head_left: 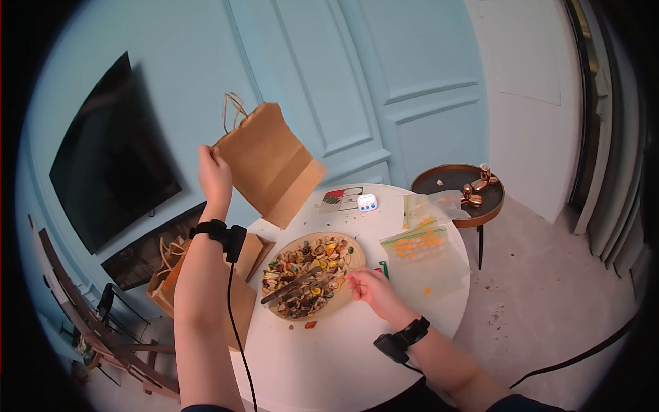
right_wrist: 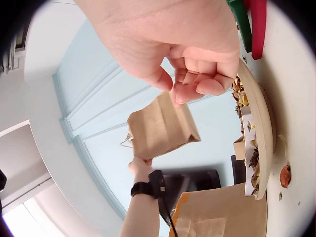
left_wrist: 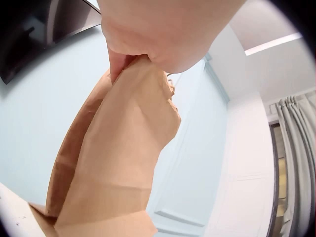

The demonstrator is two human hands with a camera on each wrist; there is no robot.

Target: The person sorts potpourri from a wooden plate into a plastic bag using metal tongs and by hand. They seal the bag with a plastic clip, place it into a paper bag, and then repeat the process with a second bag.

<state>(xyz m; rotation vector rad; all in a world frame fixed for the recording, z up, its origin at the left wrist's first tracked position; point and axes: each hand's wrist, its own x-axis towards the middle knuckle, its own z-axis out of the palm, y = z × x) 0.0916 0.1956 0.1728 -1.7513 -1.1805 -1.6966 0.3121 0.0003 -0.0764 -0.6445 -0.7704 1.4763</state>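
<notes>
My left hand [head_left: 215, 180] grips a brown paper bag [head_left: 264, 161] by its edge, raised above the far left of the table. In the left wrist view, fingers and thumb pinch the bag's paper [left_wrist: 116, 148]. The bag hangs tilted, its twisted handles [head_left: 235, 110] at the upper end. My right hand [head_left: 374, 292] hovers by the right rim of a round plate [head_left: 274, 245], fingers loosely curled and holding nothing. Dried potpourri-like pieces [head_left: 326, 250] in mixed colours cover the plate, with long metal tongs [head_left: 295, 287] lying across them.
A second paper bag [head_left: 250, 295] stands left of the plate. On the white table [head_left: 329, 364] lie zip bags [head_left: 415, 240] with orange pieces, a small white timer [head_left: 368, 202] and red-and-green-handled scissors [right_wrist: 249, 29]. A side table [head_left: 446, 182] with copper-coloured ornaments stands behind right.
</notes>
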